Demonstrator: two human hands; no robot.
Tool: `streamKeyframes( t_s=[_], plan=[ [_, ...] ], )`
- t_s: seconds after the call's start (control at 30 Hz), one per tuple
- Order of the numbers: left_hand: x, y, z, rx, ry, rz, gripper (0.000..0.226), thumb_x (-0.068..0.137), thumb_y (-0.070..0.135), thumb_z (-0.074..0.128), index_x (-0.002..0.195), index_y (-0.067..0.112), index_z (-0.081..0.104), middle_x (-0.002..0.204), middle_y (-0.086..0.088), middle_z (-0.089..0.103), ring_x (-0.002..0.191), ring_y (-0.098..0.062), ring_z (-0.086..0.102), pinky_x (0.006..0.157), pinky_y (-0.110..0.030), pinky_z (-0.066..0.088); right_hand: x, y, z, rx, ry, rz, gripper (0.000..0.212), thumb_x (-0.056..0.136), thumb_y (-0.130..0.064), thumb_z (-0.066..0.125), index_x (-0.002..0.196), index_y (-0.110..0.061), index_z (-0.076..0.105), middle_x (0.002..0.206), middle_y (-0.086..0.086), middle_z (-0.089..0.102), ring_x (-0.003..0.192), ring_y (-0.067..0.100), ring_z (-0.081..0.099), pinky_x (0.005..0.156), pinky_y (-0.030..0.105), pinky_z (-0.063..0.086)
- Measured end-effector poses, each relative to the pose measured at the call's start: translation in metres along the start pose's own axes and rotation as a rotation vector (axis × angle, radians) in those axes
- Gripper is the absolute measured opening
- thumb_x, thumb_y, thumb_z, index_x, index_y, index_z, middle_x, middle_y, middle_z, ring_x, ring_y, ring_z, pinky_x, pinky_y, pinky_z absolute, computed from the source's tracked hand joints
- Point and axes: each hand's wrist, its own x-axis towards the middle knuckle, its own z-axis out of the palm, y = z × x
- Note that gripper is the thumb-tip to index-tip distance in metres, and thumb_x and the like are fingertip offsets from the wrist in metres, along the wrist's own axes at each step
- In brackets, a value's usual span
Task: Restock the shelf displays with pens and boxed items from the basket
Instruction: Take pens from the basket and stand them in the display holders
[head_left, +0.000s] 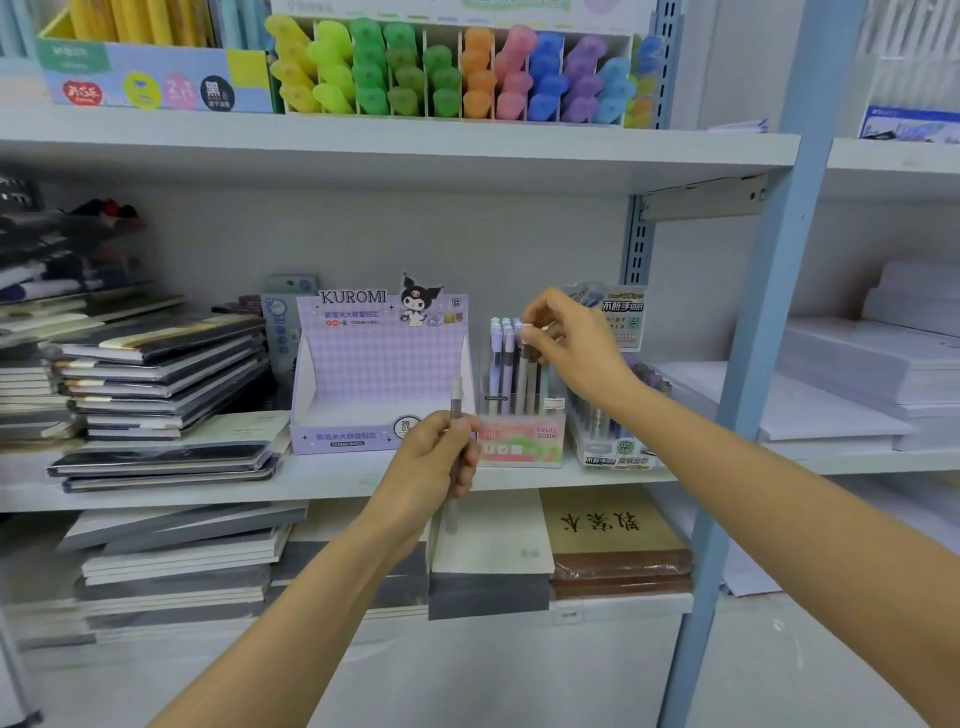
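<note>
My left hand (434, 460) grips a grey pen (455, 400) upright in front of the middle shelf. My right hand (574, 345) pinches the top of a pen (531, 374) standing in the pink pen display box (519, 441). Several pastel pens (501, 358) stand in that box. To its left sits a purple Kuromi display box (382, 364) with its tray showing no items. A lead refill display (610, 415) stands to the right, partly hidden by my right forearm. No basket is in view.
Stacked notebooks (156, 374) fill the left of the middle shelf (337, 480). Coloured highlighters (447, 73) line the top shelf. Notebooks and a brown book (615, 535) lie on the lower shelf. A blue upright post (753, 364) stands right, with white paper stacks (857, 384) beyond.
</note>
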Motion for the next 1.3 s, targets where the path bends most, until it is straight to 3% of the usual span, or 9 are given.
streamKeyframes(
  t_s=[0.13,0.27,0.37,0.53,0.7,0.8,0.93,1.1,1.3],
  plan=[
    [-0.001,-0.001,-0.001,0.016,-0.003,0.045,0.024,0.104,0.018,0.040,0.100,0.013,0.063,0.067,0.005,0.056,0.058,-0.009,0.050,0.059,-0.022,0.047,-0.003,0.006,0.008,-0.210,0.050,-0.033,0.007,0.090,-0.018,0.066,0.094,-0.012,0.065,0.089,-0.003,0.054,0.075,0.005,0.049,0.073,0.024,0.040],
    [-0.002,0.002,-0.001,0.017,-0.003,0.056,0.024,0.104,0.018,0.040,0.104,0.011,0.064,0.069,0.002,0.057,0.059,-0.010,0.051,0.059,-0.022,0.049,-0.005,0.000,-0.001,-0.211,0.054,-0.006,0.015,0.092,-0.026,0.063,0.102,-0.016,0.068,0.094,-0.003,0.049,0.077,0.003,0.044,0.072,0.019,0.036],
    [-0.003,0.005,0.002,0.022,-0.012,0.077,0.025,0.104,0.018,0.041,0.105,0.012,0.065,0.069,0.001,0.057,0.058,-0.010,0.053,0.059,-0.021,0.050,-0.016,-0.015,-0.007,-0.015,0.038,-0.031,0.015,0.092,-0.025,0.064,0.104,-0.017,0.068,0.095,-0.004,0.060,0.077,0.005,0.052,0.071,0.010,0.040],
    [-0.004,0.009,0.014,0.011,-0.039,0.101,0.029,0.105,0.024,0.037,0.114,0.014,0.063,0.067,0.001,0.059,0.059,-0.010,0.053,0.058,-0.023,0.049,-0.040,-0.032,-0.005,0.234,-0.277,0.049,0.024,0.093,-0.024,0.063,0.115,-0.017,0.068,0.096,-0.016,0.067,0.085,-0.005,0.062,0.072,0.009,0.048],
    [-0.005,0.012,0.026,0.065,-0.077,0.119,0.030,0.105,0.029,0.037,0.118,0.017,0.061,0.076,0.000,0.062,0.066,-0.012,0.056,0.066,-0.027,0.052,-0.048,-0.031,-0.008,0.554,-0.328,0.106,0.015,0.093,-0.010,0.062,0.106,-0.005,0.067,0.092,0.001,0.070,0.086,0.011,0.069,0.077,0.021,0.054],
    [0.001,0.009,0.027,0.323,0.063,0.192,0.030,0.103,0.034,0.039,0.126,0.024,0.055,0.111,0.003,0.054,0.093,-0.007,0.053,0.088,-0.028,0.046,-0.042,-0.030,-0.019,0.562,-0.188,0.062,0.009,0.096,-0.014,0.057,0.100,-0.006,0.061,0.085,0.002,0.072,0.078,0.016,0.069,0.070,0.023,0.054],
    [0.003,-0.003,0.018,0.897,0.163,0.491,0.046,0.101,0.026,0.046,0.146,0.022,0.039,0.156,0.005,0.026,0.143,-0.015,0.015,0.114,-0.039,0.022,-0.028,-0.021,-0.037,0.556,0.160,0.045,0.005,0.100,-0.015,0.050,0.096,-0.013,0.051,0.085,0.010,0.071,0.075,0.024,0.070,0.067,0.029,0.057],
    [0.005,-0.028,0.014,1.295,0.034,0.444,0.071,0.099,0.031,0.046,0.155,0.022,0.003,0.162,0.009,-0.010,0.149,-0.018,-0.014,0.121,-0.044,0.011,-0.024,-0.001,-0.034,0.314,0.226,0.035,0.008,0.100,-0.013,0.048,0.093,-0.016,0.049,0.079,0.003,0.067,0.067,0.012,0.068,0.064,0.022,0.056],
    [0.008,-0.030,0.017,1.294,0.069,0.466,0.072,0.098,0.026,0.049,0.155,0.022,0.007,0.163,0.005,-0.001,0.150,-0.021,-0.003,0.120,-0.041,0.013,-0.029,0.012,-0.015,0.164,0.116,0.030,0.004,0.100,-0.015,0.049,0.097,-0.013,0.051,0.082,0.005,0.069,0.072,0.011,0.069,0.069,0.024,0.057]
  ],
)
